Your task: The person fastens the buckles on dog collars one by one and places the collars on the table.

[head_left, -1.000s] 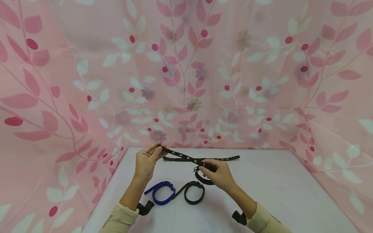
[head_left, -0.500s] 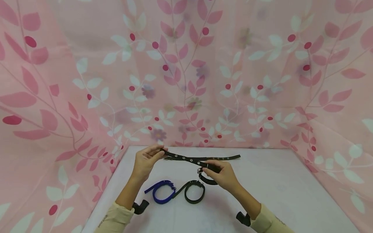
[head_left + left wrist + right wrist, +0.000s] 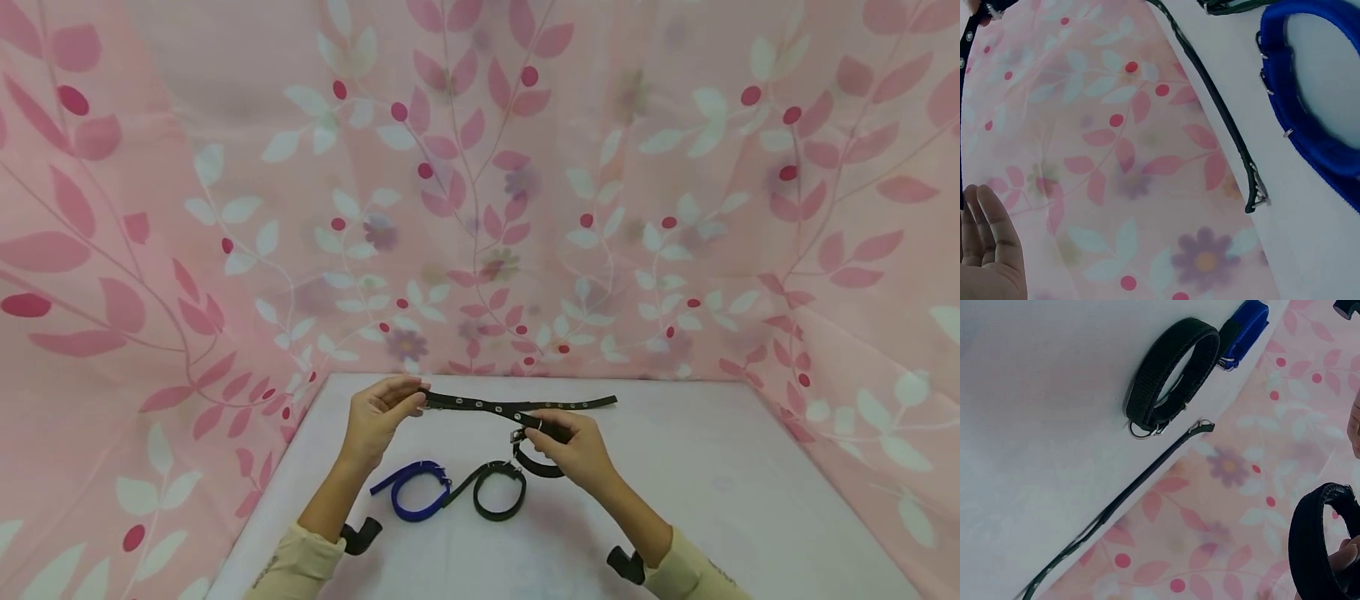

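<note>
Held above the table is a black collar [image 3: 480, 405], its eyelet strap stretched between both hands. My left hand [image 3: 375, 423] pinches the strap's tip between thumb and fingers. On the other side, my right hand [image 3: 576, 454] grips the collar near its buckle; the looped band [image 3: 1310, 544] hangs there, partly hidden by the fingers in the head view. Below lie a blue collar [image 3: 420, 516] and a dark green collar [image 3: 500, 516], each buckled into a ring. Behind the held strap, another dark collar [image 3: 600, 402] lies stretched out flat.
The white table [image 3: 720, 500] ends at a pink leaf-patterned curtain [image 3: 480, 208] at the back and sides. Black elbow-shaped pieces [image 3: 362, 536] sit by both wrists.
Both hands have shifted slightly right, and the left one has come down a little with the strap tip, so the strap slants less. The collars on the table have stayed put.
</note>
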The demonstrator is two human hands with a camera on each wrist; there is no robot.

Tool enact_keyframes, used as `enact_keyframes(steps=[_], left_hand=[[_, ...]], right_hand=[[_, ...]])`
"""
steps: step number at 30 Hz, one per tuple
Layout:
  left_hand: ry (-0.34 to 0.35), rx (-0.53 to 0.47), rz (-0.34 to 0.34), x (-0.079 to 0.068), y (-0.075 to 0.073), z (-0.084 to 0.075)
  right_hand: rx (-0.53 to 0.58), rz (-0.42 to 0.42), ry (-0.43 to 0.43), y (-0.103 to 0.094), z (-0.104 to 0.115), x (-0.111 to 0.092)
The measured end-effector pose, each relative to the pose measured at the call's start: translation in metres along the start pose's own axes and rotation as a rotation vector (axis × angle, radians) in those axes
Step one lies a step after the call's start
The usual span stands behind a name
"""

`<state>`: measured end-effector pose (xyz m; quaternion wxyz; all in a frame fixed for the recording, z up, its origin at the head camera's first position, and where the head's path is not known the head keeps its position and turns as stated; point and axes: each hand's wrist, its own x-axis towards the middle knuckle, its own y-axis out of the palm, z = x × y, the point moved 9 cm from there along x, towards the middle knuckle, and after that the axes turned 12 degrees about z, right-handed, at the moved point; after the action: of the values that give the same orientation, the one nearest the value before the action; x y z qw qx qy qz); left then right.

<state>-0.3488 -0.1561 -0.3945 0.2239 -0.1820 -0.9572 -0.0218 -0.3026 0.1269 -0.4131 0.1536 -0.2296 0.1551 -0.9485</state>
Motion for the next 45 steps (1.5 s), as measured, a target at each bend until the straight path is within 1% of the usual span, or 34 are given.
enact_keyframes(steps=[4,7,12,14,15,16,18,19,20,21,22,23,25,27,29,32,35,37,39,42,45], left_hand=[[-0.029,0.045,0.022,-0.004,0.002,0.005],[-0.029,0.066,0.03,-0.005,0.003,0.006],[-0.006,0.057,0.025,-0.003,0.002,0.004],[-0.019,0.036,-0.003,-0.003,0.002,0.005],[-0.038,0.013,-0.025,-0.003,0.002,0.008],[-0.074,-0.005,-0.046,-0.003,0.003,0.008],[-0.147,-0.034,-0.085,-0.005,0.006,0.019],[-0.187,-0.03,-0.091,-0.006,0.01,0.024],[-0.231,-0.011,-0.077,-0.008,0.015,0.031],[-0.27,0.017,-0.047,-0.01,0.022,0.036],[-0.3,0.063,-0.003,-0.011,0.031,0.04],[-0.31,0.109,0.048,-0.012,0.04,0.046],[-0.313,0.185,0.154,-0.014,0.06,0.049],[-0.304,0.204,0.221,-0.014,0.077,0.05],[-0.296,0.198,0.263,-0.012,0.089,0.051],[-0.297,0.173,0.308,-0.011,0.103,0.053],[-0.279,0.143,0.356,-0.01,0.115,0.053],[-0.254,0.127,0.366,-0.01,0.12,0.051],[-0.224,0.102,0.358,-0.008,0.121,0.049],[-0.189,0.072,0.324,-0.005,0.119,0.046],[-0.173,0.05,0.302,-0.003,0.117,0.044]], right_hand=[[0.021,-0.023,0.002,-0.003,-0.003,0.0],[0.024,-0.021,-0.01,-0.004,-0.001,-0.001],[0.016,-0.011,-0.026,-0.004,0.001,-0.002],[0.032,-0.01,-0.021,-0.004,0.001,-0.002],[0.047,-0.013,-0.013,-0.004,0.0,-0.001],[0.063,-0.02,-0.005,-0.004,0.0,-0.001],[0.099,-0.04,0.022,-0.004,-0.001,0.001],[0.118,-0.051,0.03,-0.004,0.0,0.002],[0.134,-0.059,0.044,-0.003,-0.001,0.003],[0.147,-0.064,0.057,-0.002,-0.002,0.003],[0.157,-0.066,0.066,-0.001,-0.002,0.004],[0.167,-0.067,0.077,0.0,-0.003,0.004],[0.191,-0.066,0.086,0.004,-0.003,0.004],[0.235,-0.068,0.086,0.006,-0.003,0.005],[0.29,-0.075,0.082,0.009,-0.003,0.007],[0.369,-0.078,0.075,0.014,-0.003,0.009],[0.395,-0.071,0.072,0.019,-0.004,0.011],[0.391,-0.071,0.063,0.02,-0.005,0.012],[0.372,-0.073,0.053,0.021,-0.005,0.013],[0.331,-0.084,0.053,0.021,-0.006,0.014],[0.286,-0.102,0.079,0.019,-0.009,0.013]])
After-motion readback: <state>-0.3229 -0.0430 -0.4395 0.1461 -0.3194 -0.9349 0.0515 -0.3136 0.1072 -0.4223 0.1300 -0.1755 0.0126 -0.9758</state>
